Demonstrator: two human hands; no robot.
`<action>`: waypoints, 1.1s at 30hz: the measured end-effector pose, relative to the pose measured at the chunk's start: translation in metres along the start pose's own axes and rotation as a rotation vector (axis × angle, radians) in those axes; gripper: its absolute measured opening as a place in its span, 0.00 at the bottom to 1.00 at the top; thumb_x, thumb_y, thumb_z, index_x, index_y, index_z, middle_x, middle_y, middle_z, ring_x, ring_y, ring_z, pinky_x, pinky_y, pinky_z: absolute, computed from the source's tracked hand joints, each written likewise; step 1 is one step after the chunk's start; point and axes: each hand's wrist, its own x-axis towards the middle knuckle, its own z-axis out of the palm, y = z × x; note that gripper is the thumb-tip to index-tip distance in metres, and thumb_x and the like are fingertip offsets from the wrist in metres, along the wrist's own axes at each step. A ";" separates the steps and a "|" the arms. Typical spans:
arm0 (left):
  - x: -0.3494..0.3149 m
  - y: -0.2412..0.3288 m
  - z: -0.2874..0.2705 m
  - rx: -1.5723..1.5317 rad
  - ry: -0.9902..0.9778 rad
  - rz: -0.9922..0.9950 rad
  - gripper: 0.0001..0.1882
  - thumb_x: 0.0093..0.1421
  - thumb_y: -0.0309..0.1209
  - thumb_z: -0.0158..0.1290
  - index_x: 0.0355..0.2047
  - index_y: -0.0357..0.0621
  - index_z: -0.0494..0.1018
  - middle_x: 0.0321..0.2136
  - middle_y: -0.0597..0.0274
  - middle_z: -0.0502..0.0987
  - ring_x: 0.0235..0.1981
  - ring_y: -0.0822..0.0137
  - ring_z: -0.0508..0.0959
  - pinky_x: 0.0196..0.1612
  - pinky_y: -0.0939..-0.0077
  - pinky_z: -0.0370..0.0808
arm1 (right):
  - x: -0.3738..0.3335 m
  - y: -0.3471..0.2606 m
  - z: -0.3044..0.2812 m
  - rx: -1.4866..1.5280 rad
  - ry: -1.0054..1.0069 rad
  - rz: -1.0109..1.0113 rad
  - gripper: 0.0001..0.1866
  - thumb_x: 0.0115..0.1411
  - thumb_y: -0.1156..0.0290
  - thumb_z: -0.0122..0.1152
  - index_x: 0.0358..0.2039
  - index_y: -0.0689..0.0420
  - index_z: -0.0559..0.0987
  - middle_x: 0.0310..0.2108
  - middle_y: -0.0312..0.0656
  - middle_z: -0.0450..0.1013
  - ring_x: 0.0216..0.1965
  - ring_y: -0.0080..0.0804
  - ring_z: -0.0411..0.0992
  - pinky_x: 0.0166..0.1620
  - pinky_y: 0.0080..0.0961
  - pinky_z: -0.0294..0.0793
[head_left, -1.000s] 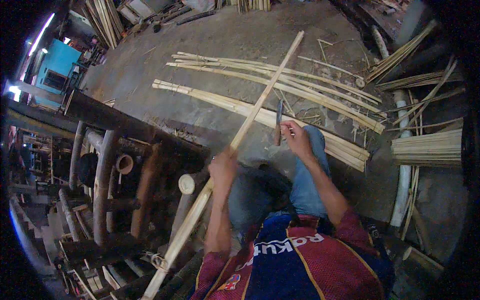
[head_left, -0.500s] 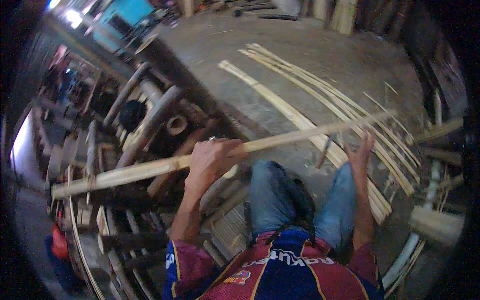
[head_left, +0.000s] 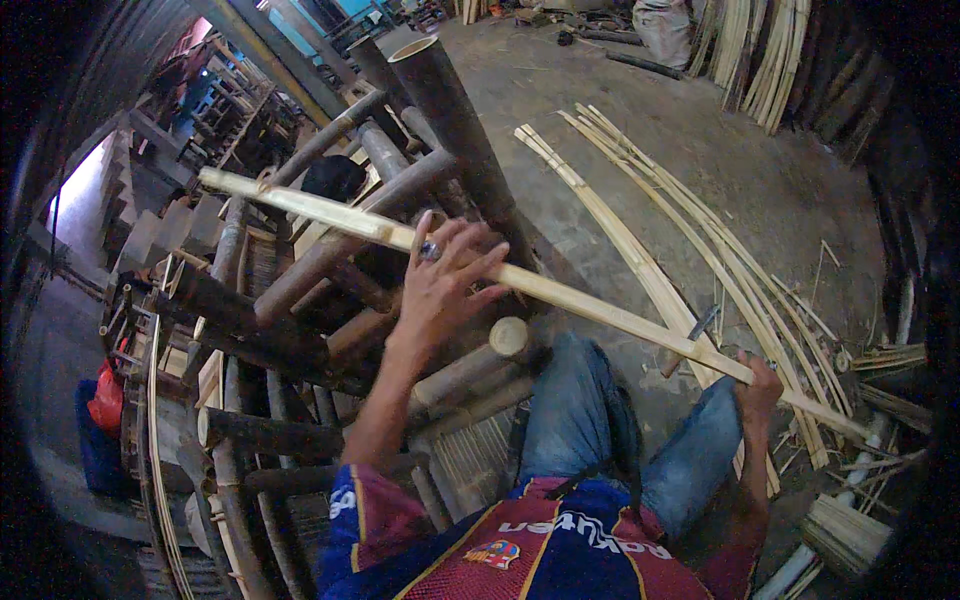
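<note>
Bamboo in a long, flat, pale-yellow strip (head_left: 600, 314) ran slantwise past the bare left hand (head_left: 445, 278) and down to the bare right hand (head_left: 758, 385), an end reaching out beyond each. The right hand was closed round it, thumb and fingers narrow on the strip near its lower end. The left hand was wide, its fingers spread apart over the strip, a dark, silvery ring (head_left: 430, 251) on one of them; whether the palm touched the strip could not be told. Just to the upper left of the right hand, a short knife with a dark metal blade and brown handle (head_left: 703, 323) lay crosswise beneath the strip. Ahead of the right hand, a narrow bundle of flat, pale bamboo strips (head_left: 625, 235) lay on the grey floor (head_left: 800, 190), with a looser fan of thin, pale strips (head_left: 715, 225) to its right. Left of the left hand stood a frame of thick, dark-brown bamboo poles (head_left: 300, 284); near its lower right showed a pale, round pole end (head_left: 509, 337)
</note>
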 end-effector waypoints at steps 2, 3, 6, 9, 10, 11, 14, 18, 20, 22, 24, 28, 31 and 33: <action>-0.007 0.026 0.014 -0.079 0.227 -0.228 0.30 0.45 0.41 0.68 0.51 0.53 0.75 0.53 0.58 0.70 0.58 0.56 0.66 0.65 0.50 0.58 | -0.002 -0.017 -0.014 -0.023 -0.051 0.028 0.16 0.57 0.65 0.65 0.18 0.55 0.71 0.18 0.46 0.69 0.22 0.48 0.71 0.26 0.40 0.66; -0.006 0.041 0.032 -0.140 0.355 -0.331 0.32 0.46 0.40 0.68 0.53 0.52 0.74 0.55 0.56 0.69 0.59 0.55 0.65 0.65 0.51 0.58 | -0.004 -0.023 -0.022 -0.046 -0.067 0.038 0.16 0.58 0.64 0.65 0.18 0.56 0.71 0.19 0.46 0.70 0.23 0.49 0.71 0.27 0.39 0.67; -0.037 0.089 0.069 -0.677 0.425 -0.711 0.35 0.51 0.39 0.67 0.57 0.44 0.67 0.54 0.54 0.69 0.56 0.55 0.69 0.63 0.53 0.62 | 0.004 -0.050 -0.036 0.169 -0.341 0.155 0.07 0.53 0.67 0.65 0.32 0.51 0.78 0.29 0.45 0.76 0.31 0.48 0.75 0.35 0.41 0.71; -0.061 0.139 0.117 -1.698 0.302 -1.114 0.34 0.60 0.42 0.59 0.61 0.39 0.60 0.52 0.54 0.71 0.54 0.58 0.72 0.60 0.59 0.68 | 0.009 -0.077 -0.061 0.372 -0.669 -0.054 0.14 0.56 0.64 0.63 0.42 0.55 0.78 0.37 0.44 0.78 0.39 0.43 0.76 0.41 0.38 0.72; -0.057 0.151 0.115 -1.978 0.243 -1.139 0.33 0.62 0.43 0.56 0.61 0.40 0.59 0.52 0.53 0.71 0.54 0.58 0.72 0.60 0.60 0.68 | 0.014 -0.086 -0.066 0.490 -0.836 -0.075 0.14 0.58 0.62 0.62 0.42 0.56 0.77 0.36 0.44 0.78 0.39 0.41 0.76 0.41 0.37 0.72; -0.052 0.159 0.111 -2.265 0.169 -1.154 0.32 0.65 0.44 0.53 0.62 0.40 0.58 0.52 0.51 0.72 0.54 0.58 0.72 0.60 0.61 0.68 | 0.019 -0.093 -0.069 0.603 -1.006 -0.093 0.15 0.61 0.60 0.60 0.42 0.57 0.77 0.36 0.43 0.77 0.38 0.40 0.76 0.41 0.37 0.72; -0.033 0.170 0.081 -2.384 0.231 -1.013 0.28 0.67 0.46 0.48 0.59 0.40 0.60 0.46 0.51 0.75 0.48 0.58 0.76 0.54 0.61 0.74 | 0.028 -0.118 -0.081 0.752 -1.315 0.026 0.17 0.66 0.56 0.55 0.37 0.60 0.75 0.22 0.37 0.69 0.23 0.26 0.68 0.27 0.25 0.67; -0.023 0.154 0.079 -2.092 0.286 -0.957 0.23 0.68 0.44 0.46 0.54 0.39 0.63 0.33 0.56 0.75 0.37 0.59 0.80 0.45 0.56 0.79 | 0.012 -0.112 -0.054 1.071 -1.714 0.325 0.20 0.69 0.53 0.49 0.35 0.61 0.73 0.19 0.33 0.64 0.17 0.20 0.63 0.22 0.19 0.64; -0.019 0.142 0.083 -2.051 0.313 -1.000 0.21 0.69 0.43 0.46 0.51 0.39 0.64 0.27 0.59 0.73 0.30 0.60 0.80 0.41 0.54 0.80 | 0.003 -0.131 -0.052 1.189 -1.696 0.334 0.20 0.69 0.53 0.48 0.35 0.61 0.72 0.19 0.33 0.64 0.17 0.21 0.63 0.22 0.20 0.66; -0.020 0.136 0.079 -2.081 0.333 -1.027 0.20 0.69 0.43 0.46 0.51 0.40 0.65 0.26 0.61 0.72 0.27 0.62 0.78 0.40 0.55 0.80 | 0.001 -0.141 -0.051 1.344 -1.736 0.413 0.20 0.69 0.53 0.47 0.35 0.60 0.72 0.20 0.34 0.65 0.17 0.21 0.64 0.22 0.21 0.68; -0.014 0.131 0.074 -2.082 0.301 -1.089 0.20 0.69 0.44 0.46 0.50 0.41 0.66 0.26 0.63 0.71 0.25 0.65 0.77 0.39 0.57 0.81 | -0.004 -0.146 -0.047 1.422 -1.708 0.460 0.20 0.69 0.53 0.47 0.36 0.59 0.72 0.20 0.34 0.67 0.17 0.21 0.66 0.23 0.21 0.70; -0.028 0.115 0.097 -2.028 0.234 -1.080 0.22 0.69 0.44 0.46 0.54 0.41 0.66 0.26 0.65 0.71 0.27 0.68 0.76 0.40 0.59 0.81 | -0.038 -0.153 0.010 1.402 -1.489 0.361 0.18 0.69 0.54 0.47 0.35 0.58 0.73 0.21 0.34 0.69 0.18 0.21 0.68 0.23 0.21 0.71; -0.031 0.114 0.110 -2.058 0.231 -1.076 0.21 0.70 0.42 0.44 0.54 0.39 0.64 0.26 0.63 0.71 0.27 0.69 0.75 0.39 0.61 0.80 | -0.049 -0.160 0.022 1.188 -1.282 0.327 0.17 0.69 0.54 0.49 0.36 0.57 0.75 0.19 0.35 0.69 0.18 0.22 0.69 0.24 0.23 0.71; -0.034 0.112 0.116 -2.047 0.225 -1.075 0.22 0.70 0.42 0.44 0.55 0.39 0.64 0.26 0.64 0.71 0.27 0.69 0.75 0.40 0.62 0.79 | -0.060 -0.164 0.033 0.993 -1.128 0.271 0.18 0.68 0.53 0.50 0.38 0.57 0.75 0.19 0.40 0.72 0.19 0.31 0.72 0.25 0.29 0.72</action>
